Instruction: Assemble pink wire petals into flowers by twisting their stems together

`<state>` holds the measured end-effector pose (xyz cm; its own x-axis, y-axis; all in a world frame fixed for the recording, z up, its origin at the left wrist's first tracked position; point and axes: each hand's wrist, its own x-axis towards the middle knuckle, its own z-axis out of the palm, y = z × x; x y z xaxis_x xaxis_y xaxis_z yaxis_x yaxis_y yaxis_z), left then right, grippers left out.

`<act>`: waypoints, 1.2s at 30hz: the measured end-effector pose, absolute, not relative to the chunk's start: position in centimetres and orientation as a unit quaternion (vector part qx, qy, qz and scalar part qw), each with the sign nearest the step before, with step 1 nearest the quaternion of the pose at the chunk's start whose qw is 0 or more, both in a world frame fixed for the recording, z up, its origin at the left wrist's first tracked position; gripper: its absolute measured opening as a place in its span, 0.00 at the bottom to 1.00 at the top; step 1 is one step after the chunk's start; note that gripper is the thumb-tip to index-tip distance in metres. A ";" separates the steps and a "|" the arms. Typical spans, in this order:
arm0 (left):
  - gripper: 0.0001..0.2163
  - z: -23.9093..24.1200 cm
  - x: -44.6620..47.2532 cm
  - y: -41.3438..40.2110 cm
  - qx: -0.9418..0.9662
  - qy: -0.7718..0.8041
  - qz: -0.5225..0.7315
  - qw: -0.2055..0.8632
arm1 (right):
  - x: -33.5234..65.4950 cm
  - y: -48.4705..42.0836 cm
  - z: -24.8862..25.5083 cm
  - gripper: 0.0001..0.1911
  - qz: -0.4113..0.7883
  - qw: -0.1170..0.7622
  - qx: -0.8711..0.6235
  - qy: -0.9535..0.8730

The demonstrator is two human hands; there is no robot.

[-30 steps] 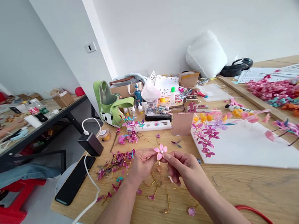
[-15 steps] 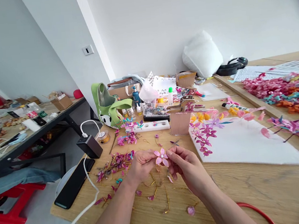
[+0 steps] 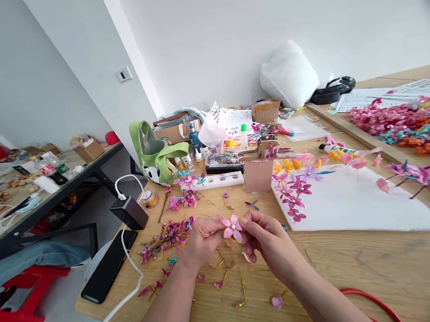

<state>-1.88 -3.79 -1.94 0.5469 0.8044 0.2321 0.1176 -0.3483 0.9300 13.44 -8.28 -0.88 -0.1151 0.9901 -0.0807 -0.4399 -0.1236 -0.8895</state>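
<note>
A pink artificial flower with a white pearl centre is held up between my two hands, above the wooden table. My left hand pinches it from the left side. From the right, my right hand grips it at a petal with thumb and fingers. The flower's underside and stem are hidden by the fingers. Below lie loose petals on gold wires and a pale pink petal piece. Left of my hands is a pile of magenta flower stems.
A white foam board bearing magenta flowers is on the right. A black phone and a power adapter with a white cable stand left. A green bag sits behind. Part of another person shows at far left.
The view has shifted slightly. Both hands keep the flower in nearly the same pose, with only small finger movement.
</note>
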 end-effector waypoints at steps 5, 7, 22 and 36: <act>0.16 -2.0 -1.8 -3.8 0.736 0.323 0.363 0.471 | 13.3 -8.4 -0.9 0.18 0.658 0.554 -0.367 -0.355; 0.15 -2.0 -1.8 -3.8 0.736 0.315 0.368 0.473 | 13.3 -8.4 -0.9 0.18 0.659 0.553 -0.369 -0.352; 0.12 -1.8 -2.0 -3.7 0.754 0.271 0.384 0.459 | 13.1 -8.0 -1.6 0.23 0.626 0.545 -0.398 -0.390; 0.12 -1.2 -1.6 -3.8 0.768 0.227 0.379 0.464 | 13.3 -7.9 -1.8 0.21 0.573 0.553 -0.413 -0.442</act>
